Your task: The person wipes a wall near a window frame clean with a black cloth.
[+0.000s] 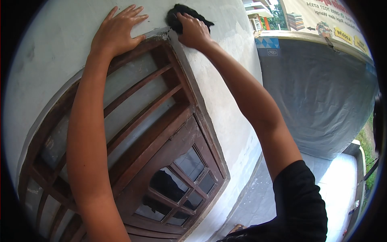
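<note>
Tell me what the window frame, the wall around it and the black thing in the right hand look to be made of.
Window frame: seemingly wood, dark brown stain, with visible grain and worn edges. Wall: probably plaster or cement render, painted off-white and matte, with smudges. Black thing under the right hand: apparently soft cloth, crumpled and matte. The left hand lies flat on the wall.

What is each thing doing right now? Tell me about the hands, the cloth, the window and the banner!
left hand: open, flat on the wall, fingers spread
right hand: closed on the black cloth
black cloth: bunched, pressed against the wall by the frame's top corner
wooden window frame: shut, lower panes dark, some look broken
wall: pale, smudged
banner: hanging, partly in view
</note>
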Demonstrator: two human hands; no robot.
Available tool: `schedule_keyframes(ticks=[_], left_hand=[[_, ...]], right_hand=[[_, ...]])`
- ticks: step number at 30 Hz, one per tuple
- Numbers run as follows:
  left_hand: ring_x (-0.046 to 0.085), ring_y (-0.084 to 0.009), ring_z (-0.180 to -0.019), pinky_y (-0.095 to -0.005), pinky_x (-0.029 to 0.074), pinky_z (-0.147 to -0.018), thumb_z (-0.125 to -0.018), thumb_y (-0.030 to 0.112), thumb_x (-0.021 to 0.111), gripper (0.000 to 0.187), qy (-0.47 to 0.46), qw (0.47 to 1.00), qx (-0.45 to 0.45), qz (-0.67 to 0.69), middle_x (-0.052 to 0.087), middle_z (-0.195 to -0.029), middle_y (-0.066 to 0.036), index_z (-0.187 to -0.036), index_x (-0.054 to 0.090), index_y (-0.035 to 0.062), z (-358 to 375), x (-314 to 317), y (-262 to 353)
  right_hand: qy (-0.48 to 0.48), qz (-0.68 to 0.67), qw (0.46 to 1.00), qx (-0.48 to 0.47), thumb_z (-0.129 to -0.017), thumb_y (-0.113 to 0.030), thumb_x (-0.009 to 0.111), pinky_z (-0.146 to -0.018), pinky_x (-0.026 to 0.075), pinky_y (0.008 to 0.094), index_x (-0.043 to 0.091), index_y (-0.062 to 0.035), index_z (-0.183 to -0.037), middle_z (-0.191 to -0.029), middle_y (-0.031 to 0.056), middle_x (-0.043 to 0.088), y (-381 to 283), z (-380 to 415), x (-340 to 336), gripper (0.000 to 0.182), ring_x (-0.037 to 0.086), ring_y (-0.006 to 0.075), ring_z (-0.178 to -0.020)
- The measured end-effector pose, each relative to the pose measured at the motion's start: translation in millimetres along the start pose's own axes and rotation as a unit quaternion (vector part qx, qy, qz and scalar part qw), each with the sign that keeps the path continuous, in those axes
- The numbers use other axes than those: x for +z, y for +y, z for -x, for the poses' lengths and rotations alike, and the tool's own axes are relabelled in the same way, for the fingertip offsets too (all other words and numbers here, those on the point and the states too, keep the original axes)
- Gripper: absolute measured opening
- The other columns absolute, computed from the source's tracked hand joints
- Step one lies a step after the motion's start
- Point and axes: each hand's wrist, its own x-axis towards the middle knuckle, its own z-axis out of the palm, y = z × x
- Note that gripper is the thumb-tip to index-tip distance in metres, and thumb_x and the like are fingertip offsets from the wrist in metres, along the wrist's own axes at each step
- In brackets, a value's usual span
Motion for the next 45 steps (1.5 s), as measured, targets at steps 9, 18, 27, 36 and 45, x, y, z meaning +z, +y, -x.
schedule_keyframes(ticks=[9,18,27,36,45], left_hand=[[0.036,-0.0148,-0.151,-0.0443,0.021,-0.131,-0.088,0.042,0.073,0.062,-0.012,1.0,-0.004,-0.011,0.045,-0.161,0.005,-0.147,0.057,0.03,0.1,-1.1,0.4],[0.038,-0.0233,-0.151,-0.0486,0.02,-0.129,-0.079,0.036,0.078,0.065,-0.021,0.996,0.013,0.09,0.048,-0.159,-0.009,-0.139,0.065,0.0129,-2.5,-1.6,-6.3],[0.037,-0.0237,-0.152,-0.0486,0.02,-0.13,-0.082,0.036,0.076,0.064,-0.033,0.996,0.01,0.086,0.049,-0.158,-0.01,-0.14,0.064,0.0129,0.8,-10.7,-0.8],[0.036,-0.0141,-0.151,-0.0442,0.02,-0.131,-0.088,0.04,0.073,0.062,-0.01,1.0,-0.003,-0.015,0.044,-0.162,0.006,-0.148,0.056,0.03,-0.5,-1.6,1.9],[0.037,-0.0139,-0.151,-0.0438,0.02,-0.131,-0.088,0.04,0.074,0.063,0.001,1.0,-0.001,-0.004,0.045,-0.161,0.006,-0.147,0.057,0.0293,0.8,-0.9,0.3]], right_hand=[[-0.007,-0.024,0.999,-0.024,-0.072,-0.007,0.07,-0.093,0.057,0.0489,0.061,-0.0027,-0.135,-0.122,0.0215,0.068,9.1,93.9,-2.7,0.064,0.068,0.042,-0.108],[0.05,-0.07,0.996,0.025,-0.079,-0.015,0.069,-0.105,0.051,0.0467,0.054,-0.0065,-0.146,-0.136,0.0229,0.061,22.1,-30.0,-1.2,0.069,0.063,0.0397,-0.122],[-0.035,0.02,0.999,0.015,-0.073,-0.008,0.073,-0.1,0.053,0.0514,0.048,-0.004,-0.144,-0.144,0.0277,0.056,3.7,51.9,3.9,0.076,0.062,0.0454,-0.121],[0.092,-0.037,0.995,0.002,-0.073,-0.01,0.071,-0.093,0.054,0.0524,0.06,-0.002,-0.112,-0.115,0.0212,0.067,18.5,44.3,-3.7,0.041,0.064,0.0442,-0.111],[0.079,0.07,0.993,-0.058,-0.076,-0.015,0.077,-0.085,0.06,0.0496,0.054,0.0043,-0.128,-0.121,0.024,0.066,11.8,-6.0,11.7,0.06,0.071,0.0421,-0.103]])
